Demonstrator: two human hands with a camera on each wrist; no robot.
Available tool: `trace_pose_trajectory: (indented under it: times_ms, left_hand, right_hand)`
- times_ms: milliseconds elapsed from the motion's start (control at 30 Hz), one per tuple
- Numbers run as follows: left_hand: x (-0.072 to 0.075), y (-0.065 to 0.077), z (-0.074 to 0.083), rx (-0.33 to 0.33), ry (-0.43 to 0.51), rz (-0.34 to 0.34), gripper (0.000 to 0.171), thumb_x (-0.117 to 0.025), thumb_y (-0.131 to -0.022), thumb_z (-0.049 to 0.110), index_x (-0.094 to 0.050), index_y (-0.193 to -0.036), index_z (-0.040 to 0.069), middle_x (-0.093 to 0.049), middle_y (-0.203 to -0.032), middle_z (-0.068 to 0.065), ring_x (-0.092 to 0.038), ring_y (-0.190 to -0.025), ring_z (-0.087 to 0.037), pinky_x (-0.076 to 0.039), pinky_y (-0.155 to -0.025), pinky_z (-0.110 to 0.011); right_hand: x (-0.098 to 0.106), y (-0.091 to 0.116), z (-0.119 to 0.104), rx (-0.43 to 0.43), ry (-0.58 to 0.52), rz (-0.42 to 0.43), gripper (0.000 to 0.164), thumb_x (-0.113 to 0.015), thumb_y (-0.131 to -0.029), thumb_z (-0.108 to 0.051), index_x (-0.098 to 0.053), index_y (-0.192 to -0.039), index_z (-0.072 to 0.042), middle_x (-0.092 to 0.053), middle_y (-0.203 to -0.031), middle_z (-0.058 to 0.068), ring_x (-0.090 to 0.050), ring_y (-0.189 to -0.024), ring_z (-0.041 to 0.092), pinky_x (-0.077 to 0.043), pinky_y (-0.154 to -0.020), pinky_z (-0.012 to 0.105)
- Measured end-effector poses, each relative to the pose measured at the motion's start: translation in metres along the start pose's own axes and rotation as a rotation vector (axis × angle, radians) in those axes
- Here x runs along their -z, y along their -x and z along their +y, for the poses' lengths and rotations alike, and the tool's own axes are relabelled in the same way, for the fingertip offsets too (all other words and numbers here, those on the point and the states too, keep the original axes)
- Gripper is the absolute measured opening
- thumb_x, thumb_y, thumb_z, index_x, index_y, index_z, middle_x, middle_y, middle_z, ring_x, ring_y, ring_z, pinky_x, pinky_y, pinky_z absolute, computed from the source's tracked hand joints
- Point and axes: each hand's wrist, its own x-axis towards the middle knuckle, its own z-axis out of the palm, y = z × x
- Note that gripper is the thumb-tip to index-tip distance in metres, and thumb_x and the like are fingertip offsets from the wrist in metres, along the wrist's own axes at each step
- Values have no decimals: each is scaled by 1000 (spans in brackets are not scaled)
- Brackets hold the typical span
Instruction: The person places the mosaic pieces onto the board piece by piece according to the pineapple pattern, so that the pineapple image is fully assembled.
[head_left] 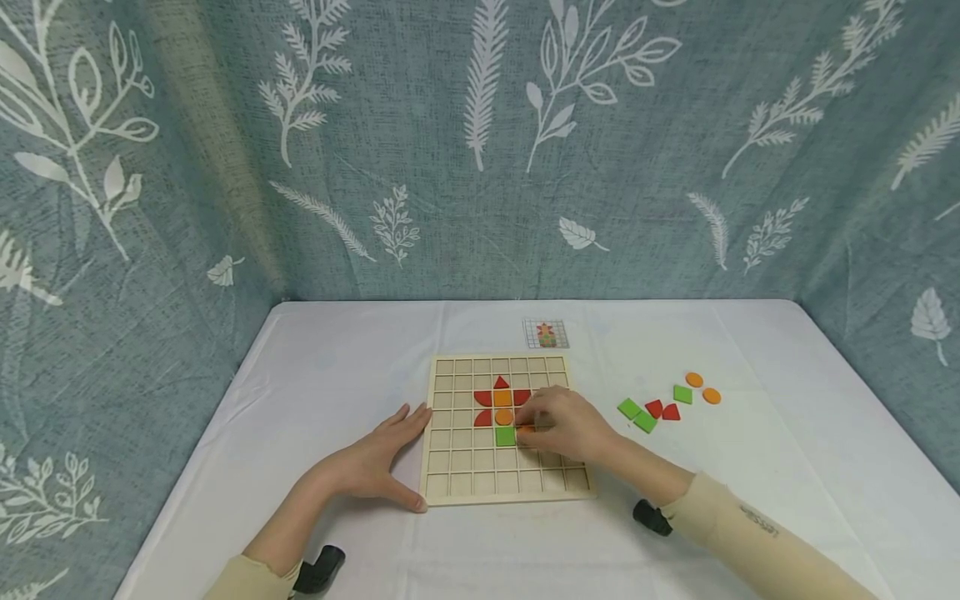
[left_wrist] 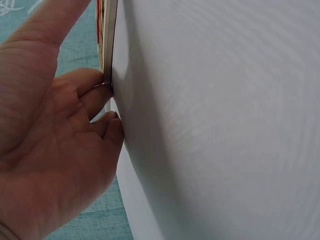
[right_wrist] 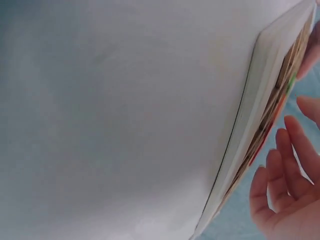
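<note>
A wooden grid board [head_left: 460, 485] lies on the table in the head view. On it a red triangle [head_left: 502, 382], red quarter-rounds [head_left: 483, 398], an orange square [head_left: 502, 398], an orange disc [head_left: 504, 417] and a green square [head_left: 506, 436] form a figure. My right hand [head_left: 566, 423] is over the board's right half, thumb and forefinger pinching an orange disc [head_left: 527, 429], partly hidden, just right of the green square. My left hand [head_left: 375, 462] spreads along the board's left edge, fingertips against its side [left_wrist: 108, 45] and thumb at the near corner.
A small pattern card [head_left: 547, 333] lies behind the board. To the right are loose green squares [head_left: 629, 408], red pieces [head_left: 671, 412] and orange discs [head_left: 694, 380] on the white-covered table [head_left: 360, 350]. A leaf-printed curtain [head_left: 420, 133] stands behind the table's far edge.
</note>
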Motion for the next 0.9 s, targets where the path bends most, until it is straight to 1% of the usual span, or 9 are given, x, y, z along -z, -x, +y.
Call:
trace_pose_trajectory:
  times_ms: [67, 200, 333, 467, 600, 767, 833, 900]
  left_hand:
    - [0, 0, 0, -1, 2, -2, 121, -90, -62, 44, -22, -155, 4, -16, -162, -10, -3, -148, -35, -14, -113, -62]
    - [1, -1, 1, 0, 4, -2, 122, -90, -62, 44, -22, -155, 5, -15, -162, -10, -2, -148, -36, -14, -112, -62]
    - [1, -1, 1, -2, 8, -2, 122, -90, -62, 44, -22, -155, 4, -16, -162, -11, -2, -148, -36, -14, -112, -63]
    - [1, -2, 2, -2, 4, -1, 122, -90, -62, 44, -22, -155, 4, -16, -162, -12, -3, -148, -37, -14, -112, -63]
    - [1, -3, 2, -5, 3, 3, 122, -90, -62, 44, -23, -155, 4, -16, -162, -12, -3, -148, -37, -14, -112, -63]
    - [1, -3, 4, -7, 2, 1, 121, -90, -62, 43, -23, -154, 2, -17, -161, -14, -3, -148, -38, -14, -112, -62]
    - [1, -3, 4, -5, 1, 2, 122, -90, -62, 43, -23, -154, 1, -17, -161, -15, -3, -148, -39, -14, -113, -62]
    - [1, -2, 4, -8, 1, 5, 122, -90, -61, 43, -23, -154, 0, -17, -161, -15, -3, -147, -39, -14, -113, -62]
  right_hand:
    - [4, 4, 3, -28, -43, 20, 13, -77, -85, -22, -76, -96, -16, -69, -95, -9, -57, -85, 12, -48, -73, 30]
    - [12, 13, 13, -129, -128, 62, 16, -77, -85, -24, -74, -99, -16, -67, -97, -7, -56, -81, 13, -49, -68, 28]
    - [22, 26, 25, -227, -167, 110, 17, -77, -84, -23, -72, -98, -15, -66, -95, -4, -55, -82, 15, -48, -67, 29]
    - [34, 39, 35, -288, -150, 147, 20, -77, -84, -23, -71, -101, -14, -67, -97, -3, -56, -85, 17, -48, -69, 31]
    - [48, 53, 49, -341, -93, 182, 22, -76, -85, -23, -71, -104, -13, -67, -99, -1, -56, -86, 17, -48, -67, 31]
    - [69, 72, 72, -399, -35, 227, 26, -75, -87, -22, -70, -108, -8, -67, -102, 5, -57, -85, 19, -47, -61, 30]
    - [78, 80, 81, -431, -12, 247, 29, -73, -88, -23, -69, -111, -6, -67, -104, 9, -58, -87, 22, -48, -62, 31]
    - [87, 87, 91, -482, 13, 270, 31, -72, -89, -24, -68, -113, -4, -66, -107, 13, -58, -92, 26, -48, -67, 34]
